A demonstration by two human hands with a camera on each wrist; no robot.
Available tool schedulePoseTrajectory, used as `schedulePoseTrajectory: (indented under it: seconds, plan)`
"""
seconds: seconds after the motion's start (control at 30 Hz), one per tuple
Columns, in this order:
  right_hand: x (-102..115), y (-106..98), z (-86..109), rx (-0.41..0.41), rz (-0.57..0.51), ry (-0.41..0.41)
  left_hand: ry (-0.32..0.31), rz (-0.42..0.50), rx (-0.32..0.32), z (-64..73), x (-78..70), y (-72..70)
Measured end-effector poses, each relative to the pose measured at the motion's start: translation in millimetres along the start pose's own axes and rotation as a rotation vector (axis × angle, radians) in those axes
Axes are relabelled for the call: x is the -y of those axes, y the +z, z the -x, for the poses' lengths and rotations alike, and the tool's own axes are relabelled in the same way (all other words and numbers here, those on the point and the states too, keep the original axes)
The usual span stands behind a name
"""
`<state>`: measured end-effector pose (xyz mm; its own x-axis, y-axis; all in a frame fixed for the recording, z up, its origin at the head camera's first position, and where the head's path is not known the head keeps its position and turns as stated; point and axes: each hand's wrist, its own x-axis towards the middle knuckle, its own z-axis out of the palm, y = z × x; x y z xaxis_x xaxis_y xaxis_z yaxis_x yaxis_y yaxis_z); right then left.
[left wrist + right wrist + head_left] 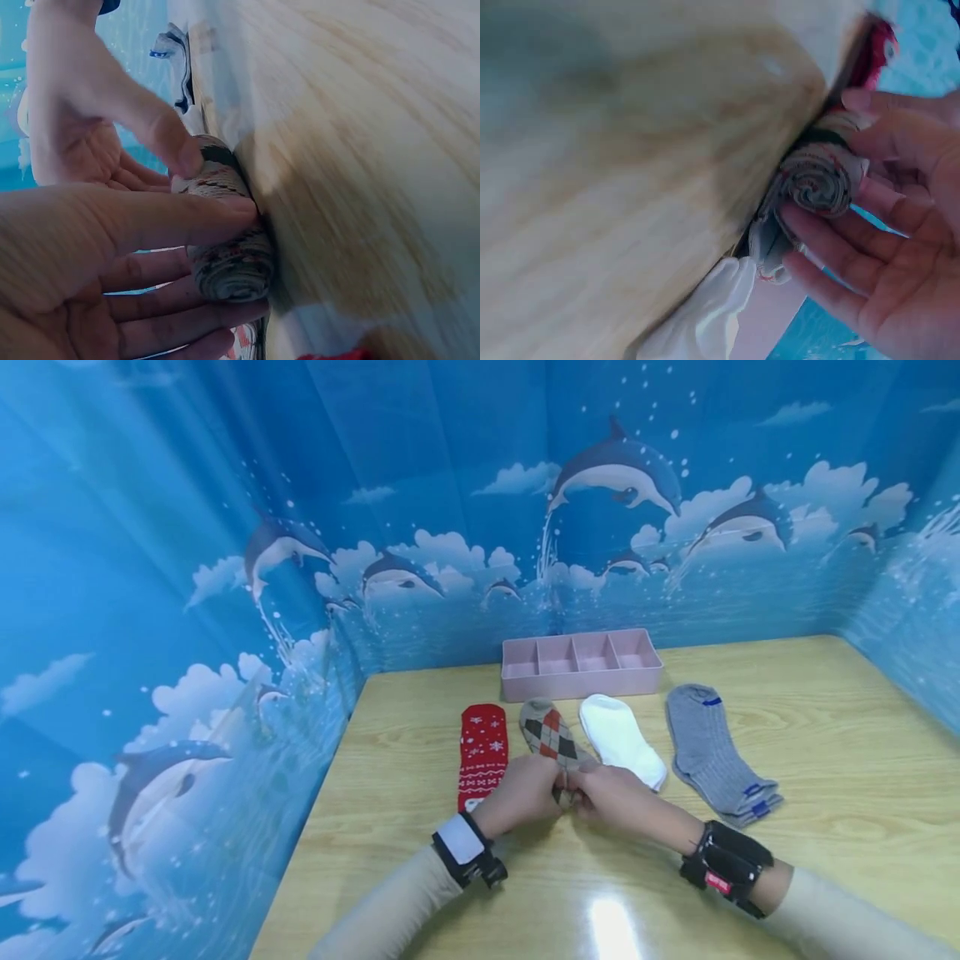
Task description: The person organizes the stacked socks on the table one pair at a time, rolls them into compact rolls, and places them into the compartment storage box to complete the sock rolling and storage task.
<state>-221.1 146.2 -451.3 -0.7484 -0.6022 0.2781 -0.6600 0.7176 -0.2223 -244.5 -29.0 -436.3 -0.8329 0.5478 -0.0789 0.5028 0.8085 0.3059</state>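
Note:
A beige argyle sock [551, 733] with dark and orange diamonds lies in the middle of the table, its toe flat and pointing away. Its near end is wound into a tight roll [229, 259], whose spiral end [817, 184] shows in the right wrist view. My left hand [527, 789] grips one side of the roll, thumb on top and fingers along the far side. My right hand [611, 795] holds the other side, thumb over the roll. From above, the hands cover most of the rolled part.
A red snowflake-patterned sock [483, 747] lies to the left, partly behind my left hand. To the right are a white sock [622, 739] and grey socks [712, 752] with blue marks. Behind stands a pink box [585, 683] with several compartments, close to a dolphin-printed curtain [450, 460].

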Motion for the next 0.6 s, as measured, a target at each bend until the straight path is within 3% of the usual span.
schedulePoseTrajectory:
  seconds: [0.1,0.2,0.37,0.6]
  plan:
    - [0.8,4.9,6.6,-0.068,0.142,-0.064,0.028,-0.027,0.003,-0.1,-1.6,-0.2]
    - [1.1,7.3,8.4,-0.060,0.178,-0.060,0.039,-0.034,0.012,0.8,-3.0,-1.1]
    - [0.1,7.1,7.5,-0.022,0.134,-0.018,0.038,-0.053,0.022,0.6,-5.0,-3.2]
    - [-0.1,4.7,7.4,0.012,0.046,0.042,-0.018,-0.070,0.073,-3.1,-5.0,-3.9]
